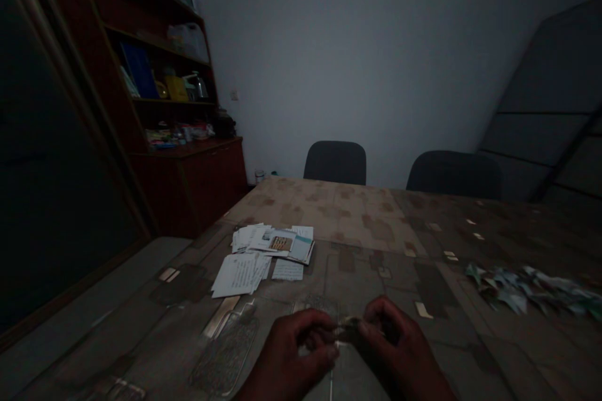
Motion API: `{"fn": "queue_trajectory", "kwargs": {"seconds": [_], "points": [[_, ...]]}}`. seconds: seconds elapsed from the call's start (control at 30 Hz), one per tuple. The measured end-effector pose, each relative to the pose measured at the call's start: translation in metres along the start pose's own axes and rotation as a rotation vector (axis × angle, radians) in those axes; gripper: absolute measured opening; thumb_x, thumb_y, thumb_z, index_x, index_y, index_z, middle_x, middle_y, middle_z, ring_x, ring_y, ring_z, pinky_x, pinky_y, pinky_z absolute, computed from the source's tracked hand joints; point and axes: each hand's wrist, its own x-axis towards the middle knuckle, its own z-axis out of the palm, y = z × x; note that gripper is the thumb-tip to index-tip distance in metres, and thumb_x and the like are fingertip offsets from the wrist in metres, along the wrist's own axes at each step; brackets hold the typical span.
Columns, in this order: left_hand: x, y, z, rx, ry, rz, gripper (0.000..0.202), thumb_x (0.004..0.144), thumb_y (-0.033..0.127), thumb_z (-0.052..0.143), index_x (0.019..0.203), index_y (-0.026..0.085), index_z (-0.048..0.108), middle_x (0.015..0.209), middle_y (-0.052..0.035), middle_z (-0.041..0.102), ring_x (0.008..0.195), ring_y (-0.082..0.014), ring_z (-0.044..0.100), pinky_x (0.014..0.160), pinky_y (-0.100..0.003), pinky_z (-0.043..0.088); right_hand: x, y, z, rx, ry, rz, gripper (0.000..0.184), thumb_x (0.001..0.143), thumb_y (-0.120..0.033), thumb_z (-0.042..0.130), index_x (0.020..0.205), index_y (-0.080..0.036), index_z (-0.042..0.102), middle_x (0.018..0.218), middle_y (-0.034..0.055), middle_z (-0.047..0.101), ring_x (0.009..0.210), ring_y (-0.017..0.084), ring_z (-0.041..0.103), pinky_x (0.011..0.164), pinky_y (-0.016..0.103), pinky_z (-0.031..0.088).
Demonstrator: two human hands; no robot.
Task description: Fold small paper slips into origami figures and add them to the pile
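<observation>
Dim room, with a wooden shelf unit (160,75) along the left wall and two dark chairs (335,163) beyond the far edge of the table (338,213). From my remote seat, the low light is my first concern, since it turns the detail at the hands murky.

Near the middle of the table's near edge, the left hand (294,357) and right hand (392,341) meet. Their fingers (320,321) are closed from both sides on a small folded scrap of paper (348,329), though I can't make out its folds. I'd judge the grip the weak point: held only at the fingertips, so small a scrap could slip if the pinch eases, or tear if the hands pull apart too hard.

Toward the right edge lies a loose heap of folded paper pieces (522,288), blurred and bluish green. A careless sweep of the right arm could scatter it. Pale paper strips (423,309) dot the table, and in this light they could be hard to pick out. Toward the left edge sits a spread of printed papers (268,257), with a clear plastic sheet (224,351) nearer the left hand.
</observation>
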Motion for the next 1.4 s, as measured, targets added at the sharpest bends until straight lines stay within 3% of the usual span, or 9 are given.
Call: {"fn": "queue_trajectory", "kwargs": {"seconds": [0.17,0.33,0.5,0.67,0.93,1.03,1.13,1.27,1.4], "points": [[0.002,0.005,0.006,-0.248,0.043,-0.187,0.015,0.065,0.027,0.071,0.068,0.014,0.066,0.059,0.0019,0.059,0.057,-0.0122,0.051,0.056,-0.023,0.038,-0.012,-0.003,0.009,0.003,0.032,-0.066,0.025,0.079,-0.044,0.06,0.067,-0.023,0.053,0.064,-0.0018,0.054,0.063,0.018,0.054,0.052,0.025,0.039],[-0.003,0.014,0.002,-0.083,0.073,-0.122,0.009,0.067,0.022,0.065,0.062,0.015,0.068,0.06,-0.0006,0.062,0.061,-0.0153,0.054,0.058,-0.025,0.039,-0.015,-0.006,0.011,-0.004,-0.011,-0.113,0.024,0.082,-0.049,0.057,0.08,-0.024,0.058,0.068,-0.0002,0.059,0.067,0.02,0.057,0.058,0.028,0.043],[-0.006,0.015,0.0,0.035,0.08,-0.018,0.01,0.069,0.021,0.063,0.063,0.015,0.068,0.063,-0.0029,0.064,0.064,-0.0173,0.056,0.061,-0.026,0.04,-0.015,-0.012,0.01,-0.06,-0.044,-0.217,0.03,0.088,-0.045,0.053,0.066,-0.023,0.055,0.067,-0.0005,0.057,0.065,0.018,0.056,0.06,0.028,0.041],[-0.002,0.012,0.001,-0.21,0.017,-0.116,0.014,0.072,0.026,0.063,0.065,0.014,0.065,0.056,-0.0006,0.061,0.055,-0.0147,0.055,0.055,-0.025,0.04,-0.013,-0.011,0.007,-0.008,-0.08,-0.192,0.034,0.087,-0.048,0.052,0.066,-0.023,0.056,0.066,-0.0006,0.057,0.064,0.018,0.056,0.059,0.027,0.042],[0.004,0.001,-0.001,-0.379,0.001,-0.083,0.017,0.075,0.028,0.068,0.068,0.013,0.064,0.058,-0.0018,0.066,0.055,-0.0134,0.059,0.056,-0.024,0.044,-0.009,-0.006,0.005,0.059,-0.072,-0.134,0.029,0.084,-0.044,0.059,0.067,-0.022,0.064,0.062,-0.0009,0.061,0.06,0.017,0.059,0.056,0.026,0.044],[0.009,-0.002,-0.001,-0.393,0.095,-0.162,0.022,0.072,0.03,0.072,0.062,0.014,0.06,0.054,0.0,0.064,0.05,-0.012,0.057,0.052,-0.023,0.043,-0.01,-0.005,0.0,-0.056,0.02,-0.255,0.02,0.086,-0.034,0.061,0.07,-0.022,0.063,0.066,0.0002,0.064,0.061,0.017,0.061,0.056,0.026,0.046],[0.01,-0.004,0.002,-0.49,0.055,-0.225,0.031,0.069,0.039,0.077,0.063,0.013,0.06,0.059,-0.0041,0.069,0.048,-0.0116,0.058,0.051,-0.023,0.044,-0.01,-0.004,-0.007,-0.204,0.099,-0.516,0.012,0.086,-0.02,0.062,0.075,-0.022,0.059,0.067,0.0004,0.064,0.063,0.017,0.061,0.058,0.027,0.047],[0.007,-0.01,0.008,-0.643,-0.015,-0.232,0.038,0.064,0.044,0.082,0.073,0.012,0.065,0.063,-0.0065,0.072,0.051,-0.0124,0.061,0.053,-0.023,0.046,-0.011,-0.003,-0.015,-0.404,0.057,-0.829,0.016,0.082,-0.007,0.06,0.088,-0.021,0.059,0.073,0.0022,0.068,0.064,0.018,0.06,0.06,0.03,0.046],[0.004,-0.013,0.012,-0.635,0.005,-0.248,0.038,0.065,0.044,0.082,0.075,0.011,0.067,0.056,-0.0045,0.07,0.049,-0.0116,0.06,0.053,-0.023,0.045,-0.01,-0.004,-0.016,-0.552,0.031,-0.943,0.014,0.084,-0.008,0.059,0.092,-0.02,0.061,0.073,0.004,0.07,0.062,0.018,0.06,0.058,0.031,0.043]]}}
